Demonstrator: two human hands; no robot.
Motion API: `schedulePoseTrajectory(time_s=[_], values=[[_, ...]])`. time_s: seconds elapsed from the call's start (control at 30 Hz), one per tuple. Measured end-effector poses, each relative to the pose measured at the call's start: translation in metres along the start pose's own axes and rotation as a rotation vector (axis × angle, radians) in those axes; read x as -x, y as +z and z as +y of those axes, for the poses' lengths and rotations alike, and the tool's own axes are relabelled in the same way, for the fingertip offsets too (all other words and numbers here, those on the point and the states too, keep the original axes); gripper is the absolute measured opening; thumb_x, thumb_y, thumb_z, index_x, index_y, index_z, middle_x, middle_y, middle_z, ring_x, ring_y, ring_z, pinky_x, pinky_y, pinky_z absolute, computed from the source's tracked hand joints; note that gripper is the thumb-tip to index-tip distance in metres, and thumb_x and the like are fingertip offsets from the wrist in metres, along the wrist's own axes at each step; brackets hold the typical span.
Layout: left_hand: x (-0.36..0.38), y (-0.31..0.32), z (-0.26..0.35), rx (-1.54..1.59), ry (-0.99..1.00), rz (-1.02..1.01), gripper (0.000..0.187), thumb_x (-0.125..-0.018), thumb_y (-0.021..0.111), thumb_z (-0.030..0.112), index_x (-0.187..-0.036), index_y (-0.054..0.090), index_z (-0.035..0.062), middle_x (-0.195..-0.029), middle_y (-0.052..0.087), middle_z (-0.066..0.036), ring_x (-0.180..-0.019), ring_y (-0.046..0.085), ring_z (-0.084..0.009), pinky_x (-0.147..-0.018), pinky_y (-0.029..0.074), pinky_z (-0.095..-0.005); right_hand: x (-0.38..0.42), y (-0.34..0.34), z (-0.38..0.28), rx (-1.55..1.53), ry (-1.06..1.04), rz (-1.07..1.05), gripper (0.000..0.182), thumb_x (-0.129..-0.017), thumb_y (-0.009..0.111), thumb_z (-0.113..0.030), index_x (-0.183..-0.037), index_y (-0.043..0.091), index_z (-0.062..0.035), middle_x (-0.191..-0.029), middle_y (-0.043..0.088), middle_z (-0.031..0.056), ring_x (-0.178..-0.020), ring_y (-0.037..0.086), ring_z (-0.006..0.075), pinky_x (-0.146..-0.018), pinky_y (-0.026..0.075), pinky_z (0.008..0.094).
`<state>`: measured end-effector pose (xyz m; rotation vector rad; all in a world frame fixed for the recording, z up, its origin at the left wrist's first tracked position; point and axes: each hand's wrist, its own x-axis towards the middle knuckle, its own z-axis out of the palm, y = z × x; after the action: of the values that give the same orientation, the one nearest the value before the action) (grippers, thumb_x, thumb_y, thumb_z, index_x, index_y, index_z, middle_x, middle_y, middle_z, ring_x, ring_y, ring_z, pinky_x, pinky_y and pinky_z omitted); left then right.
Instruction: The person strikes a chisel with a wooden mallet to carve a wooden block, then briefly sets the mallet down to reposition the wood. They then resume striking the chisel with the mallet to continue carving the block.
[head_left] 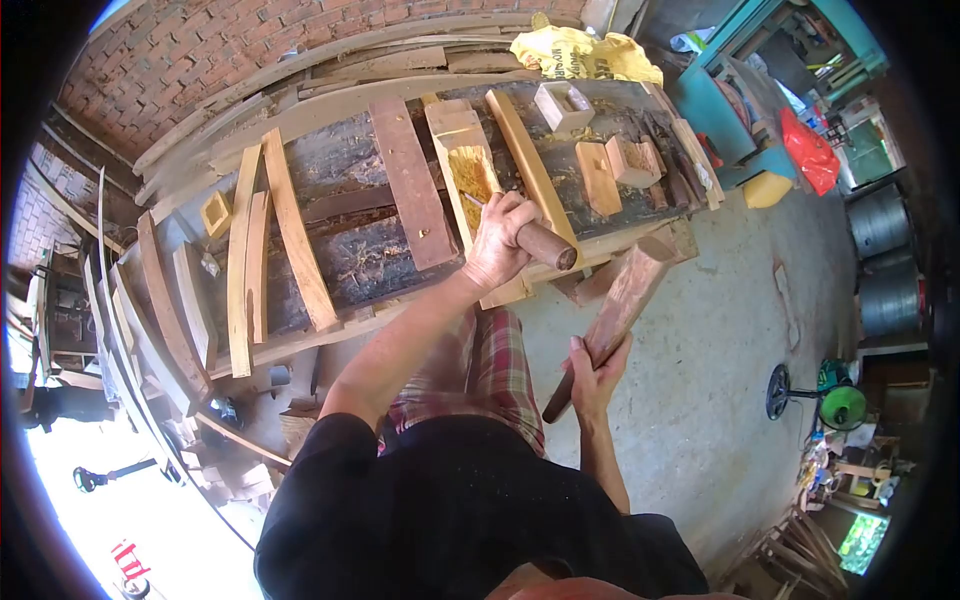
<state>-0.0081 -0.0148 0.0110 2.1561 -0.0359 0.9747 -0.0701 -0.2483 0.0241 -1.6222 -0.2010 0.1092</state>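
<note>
My left hand [500, 240] is wrapped round a chisel with a thick round wooden handle [546, 246]. The thin metal blade points left, over a hollow full of chips in a pale wooden block [455, 118]. Whether the tip touches the wood is hard to tell. In my right hand [597, 380] is a wooden mallet [628, 295], gripped by its narrow lower end. Its thick end tilts up to the right, apart from the chisel handle. Right of the block lies a long wooden bar [525, 165]; left of it is a dark brown board [408, 180].
Curved wooden strips [295, 235] lie across the left of the workbench [350, 265]. A small open wooden box [563, 106], wooden blocks [598, 178] and dark tools [680, 160] are to the right. A yellow sack [585, 55] lies behind; a green fan [842, 408] stands at right.
</note>
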Motion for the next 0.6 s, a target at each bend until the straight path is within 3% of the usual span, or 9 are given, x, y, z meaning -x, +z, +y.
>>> schedulePoseTrajectory(time_s=[0.23,0.3,0.33,0.37,0.43,0.47,0.5,0.57,0.6], values=[[-0.005,0.008,0.002,0.05,-0.098,0.035,0.024,-0.075,0.078,0.01,-0.087,0.057,0.0097,-0.085,0.057,-0.009,-0.084,0.053,-0.0318,-0.077,0.044,-0.0401,-0.005,-0.01,-0.051,-0.043,-0.065,0.027,0.043,-0.085,0.059,0.0,-0.121,0.036,-0.0005,-0.084,0.055,0.0093,-0.064,0.056,0.0145,-0.06,0.048,0.0274],[-0.01,0.008,0.004,0.08,-0.127,0.024,0.026,-0.069,0.075,0.005,-0.088,0.058,0.0107,-0.088,0.057,-0.01,-0.086,0.053,-0.0335,-0.079,0.043,-0.0423,-0.006,-0.008,-0.069,-0.097,-0.197,0.076,0.047,-0.082,0.058,0.002,-0.123,0.035,-0.0004,-0.08,0.056,0.008,-0.066,0.057,0.0149,-0.071,0.048,0.0291],[-0.012,0.008,0.004,0.109,-0.156,0.011,0.032,-0.063,0.073,0.0,-0.089,0.059,0.0116,-0.09,0.057,-0.011,-0.089,0.052,-0.0351,-0.081,0.043,-0.0445,-0.012,-0.016,-0.067,-0.008,-0.387,-0.034,0.048,-0.079,0.059,0.001,-0.123,0.04,-0.0005,-0.074,0.056,0.0055,-0.071,0.058,0.0151,-0.081,0.044,0.0305],[-0.015,0.009,0.003,0.108,-0.16,0.011,0.032,-0.063,0.073,0.0,-0.089,0.059,0.0116,-0.09,0.057,-0.011,-0.089,0.052,-0.0351,-0.081,0.043,-0.0445,-0.016,-0.021,-0.053,-0.008,-0.383,-0.036,0.048,-0.079,0.059,0.001,-0.123,0.04,-0.0005,-0.074,0.056,0.0055,-0.071,0.058,0.0151,-0.081,0.044,0.0305],[-0.022,0.011,-0.001,0.15,-0.2,0.049,0.029,-0.063,0.068,-0.002,-0.087,0.057,0.0096,-0.088,0.057,-0.013,-0.088,0.053,-0.0369,-0.08,0.043,-0.0443,-0.022,-0.019,-0.032,0.612,-0.696,-0.089,0.041,-0.078,0.062,-0.004,-0.115,0.046,-0.0016,-0.069,0.055,0.0036,-0.075,0.058,0.0143,-0.084,0.042,0.0318],[-0.026,0.011,-0.002,0.159,-0.202,0.047,0.026,-0.063,0.065,-0.004,-0.084,0.055,0.0077,-0.087,0.057,-0.015,-0.089,0.053,-0.0379,-0.079,0.043,-0.0443,-0.023,0.003,-0.025,0.184,-0.385,-0.208,0.03,-0.079,0.063,-0.005,-0.106,0.049,-0.0035,-0.07,0.055,0.0038,-0.079,0.057,0.014,-0.078,0.044,0.0301],[-0.026,0.013,-0.004,0.161,-0.203,0.049,0.026,-0.063,0.065,-0.004,-0.084,0.055,0.0077,-0.087,0.057,-0.015,-0.089,0.053,-0.0379,-0.079,0.043,-0.0443,-0.024,0.014,-0.023,0.187,-0.385,-0.208,0.03,-0.079,0.063,-0.005,-0.106,0.049,-0.0035,-0.07,0.055,0.0038,-0.079,0.057,0.014,-0.078,0.044,0.0301],[-0.032,0.015,-0.014,0.156,-0.118,0.057,0.024,-0.063,0.064,-0.004,-0.082,0.054,0.0073,-0.084,0.057,-0.014,-0.088,0.053,-0.0371,-0.079,0.042,-0.0439,-0.033,0.028,-0.019,0.247,-0.13,-0.056,0.031,-0.081,0.063,-0.006,-0.107,0.046,-0.0041,-0.072,0.055,0.0042,-0.074,0.057,0.0146,-0.07,0.046,0.0286],[-0.032,0.015,-0.014,0.148,-0.161,0.065,0.025,-0.063,0.064,-0.004,-0.082,0.055,0.008,-0.082,0.057,-0.013,-0.086,0.053,-0.0356,-0.079,0.041,-0.043,-0.036,0.016,-0.02,0.193,-0.044,-0.126,0.039,-0.082,0.065,-0.005,-0.114,0.044,-0.0031,-0.076,0.057,0.006,-0.069,0.056,0.0159,-0.064,0.046,0.0281]])
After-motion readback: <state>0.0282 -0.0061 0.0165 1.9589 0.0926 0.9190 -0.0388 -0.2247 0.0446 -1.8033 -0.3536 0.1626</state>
